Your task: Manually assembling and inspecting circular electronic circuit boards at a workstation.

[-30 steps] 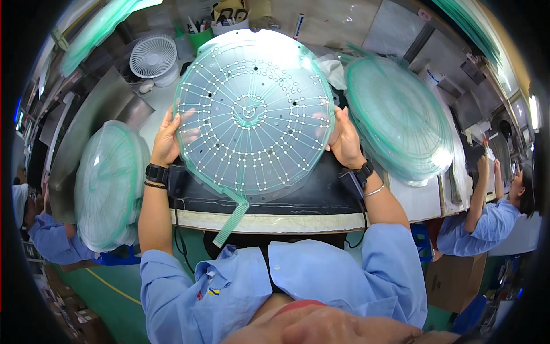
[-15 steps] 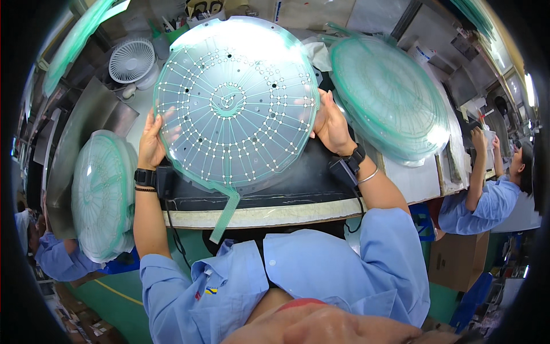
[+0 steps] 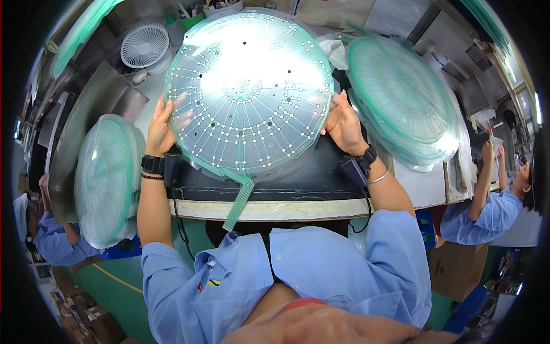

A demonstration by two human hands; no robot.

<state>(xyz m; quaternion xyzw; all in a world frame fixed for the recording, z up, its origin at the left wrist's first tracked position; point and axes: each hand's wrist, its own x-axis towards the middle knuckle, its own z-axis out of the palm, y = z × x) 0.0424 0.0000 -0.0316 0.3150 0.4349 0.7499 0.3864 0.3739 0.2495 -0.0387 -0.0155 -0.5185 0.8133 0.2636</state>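
A large round translucent green sheet (image 3: 249, 92) with printed white lines, dots and a narrow tail strip hanging from its lower edge is held up in front of me. My left hand (image 3: 160, 127) grips its left rim and my right hand (image 3: 344, 123) grips its right rim. Both wrists wear black bands. Below the sheet lies a black mat (image 3: 298, 183) on the workbench.
A stack of similar green round sheets (image 3: 404, 100) lies on the bench to the right and another stack (image 3: 106, 178) to the left. A small white fan (image 3: 144, 46) stands at the back left. Other people in blue shirts work at the far right (image 3: 487, 212) and far left (image 3: 48, 235).
The round sheet in both hands has been raised and shifted slightly toward the back of the bench, now catching more glare from overhead light. The view tilted a little.
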